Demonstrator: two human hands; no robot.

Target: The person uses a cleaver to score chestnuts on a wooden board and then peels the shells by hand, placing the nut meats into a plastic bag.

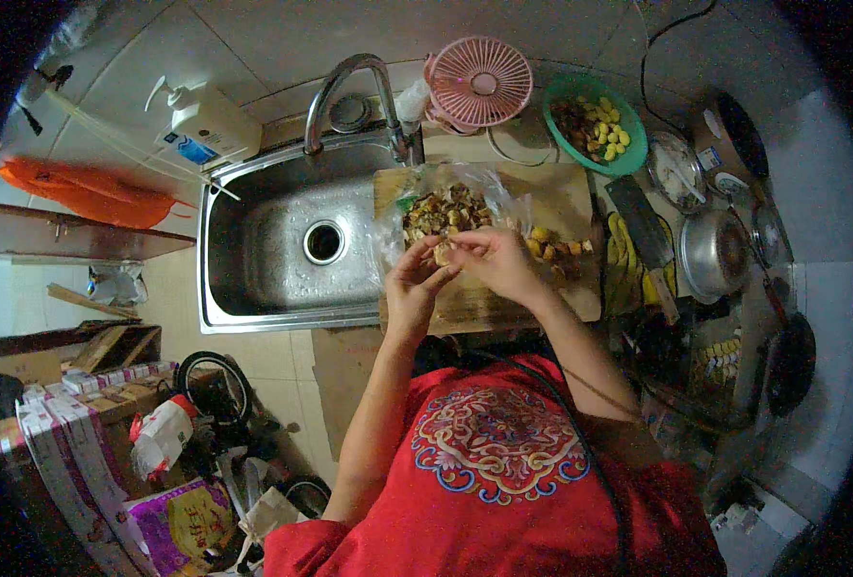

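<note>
My left hand (413, 285) and my right hand (498, 260) meet above the near part of a wooden cutting board (484, 306). Between their fingertips is a small pale-yellow piece (443, 253) that looks like a partly peeled chestnut; the fingers hide much of it. Just beyond lies a clear plastic bag (495, 189) spread open, with a heap of brown and yellowish shells or pieces (451, 205) in it. To the right of my right hand, several chestnuts (552, 247) with brown and yellow surfaces rest on the board.
Left of the board is a steel sink (293, 288) under a curved faucet (347, 65). A pink fan (480, 83) and a green bowl (635, 162) of yellow and brown pieces stand behind. At right are a cleaver (639, 220), yellow gloves (620, 249) and a metal pot (711, 252).
</note>
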